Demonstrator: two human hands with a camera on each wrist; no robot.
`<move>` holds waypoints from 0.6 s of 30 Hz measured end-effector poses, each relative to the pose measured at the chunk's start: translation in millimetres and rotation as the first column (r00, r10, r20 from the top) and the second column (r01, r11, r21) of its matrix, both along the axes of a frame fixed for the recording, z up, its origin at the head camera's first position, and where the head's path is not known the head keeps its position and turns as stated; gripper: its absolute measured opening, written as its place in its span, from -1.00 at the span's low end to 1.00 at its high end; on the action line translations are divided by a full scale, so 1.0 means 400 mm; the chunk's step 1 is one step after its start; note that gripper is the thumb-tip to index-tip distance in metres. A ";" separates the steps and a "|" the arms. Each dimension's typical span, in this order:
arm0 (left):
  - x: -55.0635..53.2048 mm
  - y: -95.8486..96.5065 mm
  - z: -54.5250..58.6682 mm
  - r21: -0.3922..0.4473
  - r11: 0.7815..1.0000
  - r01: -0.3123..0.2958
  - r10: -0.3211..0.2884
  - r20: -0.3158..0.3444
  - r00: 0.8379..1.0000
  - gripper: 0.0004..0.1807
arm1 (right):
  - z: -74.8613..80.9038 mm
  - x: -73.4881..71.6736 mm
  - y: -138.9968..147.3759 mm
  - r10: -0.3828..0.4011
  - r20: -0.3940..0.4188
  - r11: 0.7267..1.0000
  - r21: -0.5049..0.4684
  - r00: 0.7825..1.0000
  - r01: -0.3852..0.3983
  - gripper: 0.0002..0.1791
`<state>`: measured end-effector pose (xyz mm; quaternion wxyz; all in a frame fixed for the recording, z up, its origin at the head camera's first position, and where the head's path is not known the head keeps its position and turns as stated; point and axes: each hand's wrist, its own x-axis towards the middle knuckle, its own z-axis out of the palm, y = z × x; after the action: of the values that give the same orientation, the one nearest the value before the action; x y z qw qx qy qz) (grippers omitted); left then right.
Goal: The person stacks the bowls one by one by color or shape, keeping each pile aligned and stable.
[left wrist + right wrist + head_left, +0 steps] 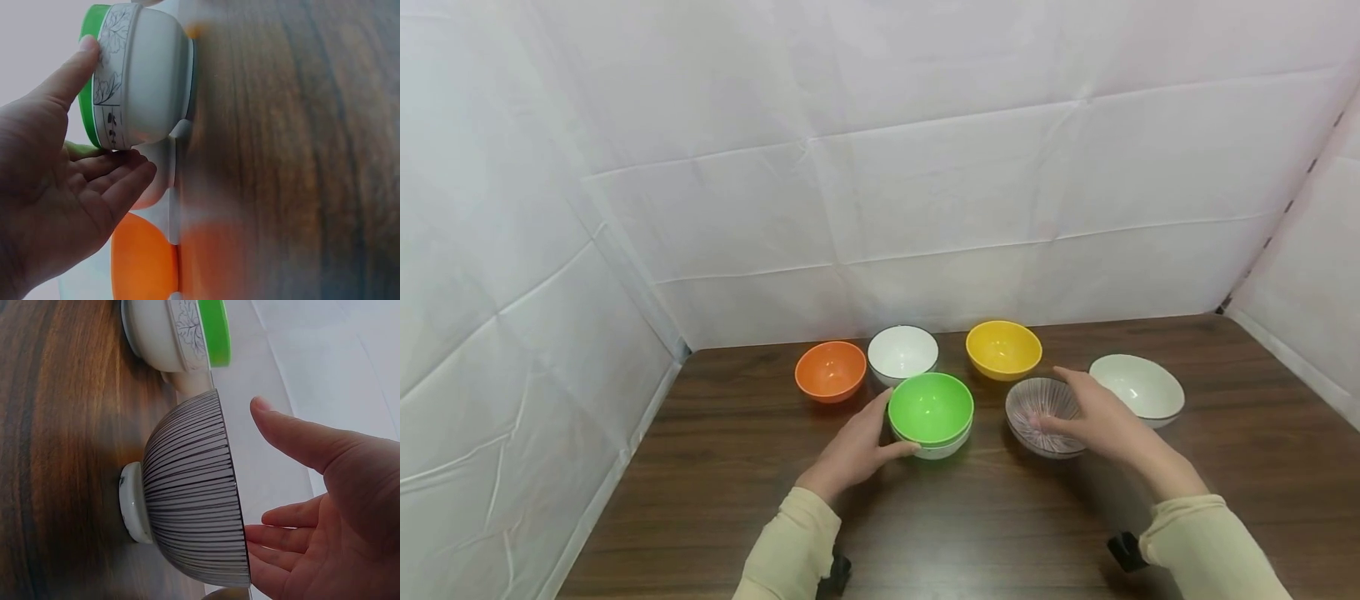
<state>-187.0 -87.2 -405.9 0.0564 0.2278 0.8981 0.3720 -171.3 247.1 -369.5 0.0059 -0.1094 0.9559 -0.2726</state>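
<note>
A green bowl [930,407] sits nested in a white bowl with a grey leaf pattern [113,56]. My left hand [853,450] holds this stack from its left side, thumb at the near rim and fingers along the far left wall. Over the purple-striped bowl [1037,408] hovers my right hand [1101,417], fingers spread. In the right wrist view its thumb [294,434] is clear of the striped bowl's rim, and its other fingers lie just behind the rim; whether they touch cannot be told. The striped bowl stands upright on the table.
Behind the stack are an orange bowl [831,372], a dark-rimmed white bowl [902,352] and a yellow bowl [1003,350]. A pale bowl [1138,386] stands right of the striped one, partly behind my right hand. White sheeting [925,192] encloses the dark wooden table [970,533].
</note>
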 end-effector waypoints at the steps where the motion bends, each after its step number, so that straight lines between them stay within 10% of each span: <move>1: 0.000 0.001 0.001 0.004 1.000 0.002 -0.002 0.000 1.000 -0.03 | -0.001 0.001 0.000 0.002 -0.006 1.000 0.007 1.000 -0.002 0.09; 18: 0.008 0.005 0.009 0.020 0.999 -0.043 0.042 0.035 0.998 -0.07 | -0.020 0.021 0.024 -0.015 -0.064 0.996 0.083 0.998 0.020 0.19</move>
<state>-183.7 -85.2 -402.4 0.0617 0.2027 0.8977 0.3864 -162.8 256.7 -377.5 -0.0223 -0.1092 0.9671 -0.2286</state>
